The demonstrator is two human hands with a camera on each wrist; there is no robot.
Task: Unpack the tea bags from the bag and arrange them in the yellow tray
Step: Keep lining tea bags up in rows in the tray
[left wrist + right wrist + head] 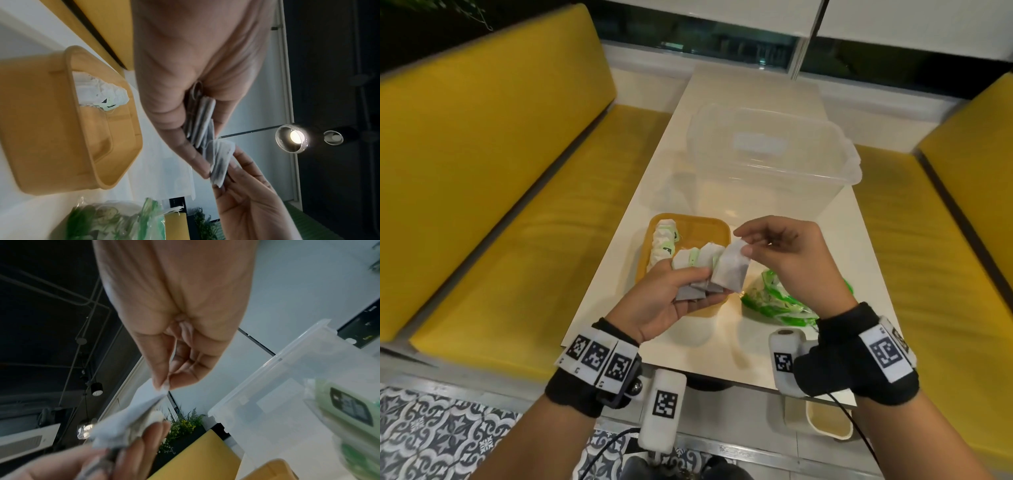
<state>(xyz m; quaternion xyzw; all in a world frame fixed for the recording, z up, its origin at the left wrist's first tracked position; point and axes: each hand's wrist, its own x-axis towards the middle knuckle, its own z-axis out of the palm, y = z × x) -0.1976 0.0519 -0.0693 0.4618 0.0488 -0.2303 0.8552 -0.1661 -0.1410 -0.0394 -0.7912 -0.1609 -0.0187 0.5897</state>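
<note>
My left hand grips a fanned stack of white tea bags above the near end of the yellow tray. My right hand pinches the top corner of the rightmost tea bag in that stack between thumb and forefinger. In the right wrist view the pinch holds the tea bag by its upper edge. A row of tea bags stands along the tray's left side, also visible as tea bags in the tray. The crumpled green and clear bag lies right of the tray.
A large clear plastic bin stands on the white table behind the tray. Yellow cushioned benches flank the table on both sides. A small cream cup sits below the table's near right corner.
</note>
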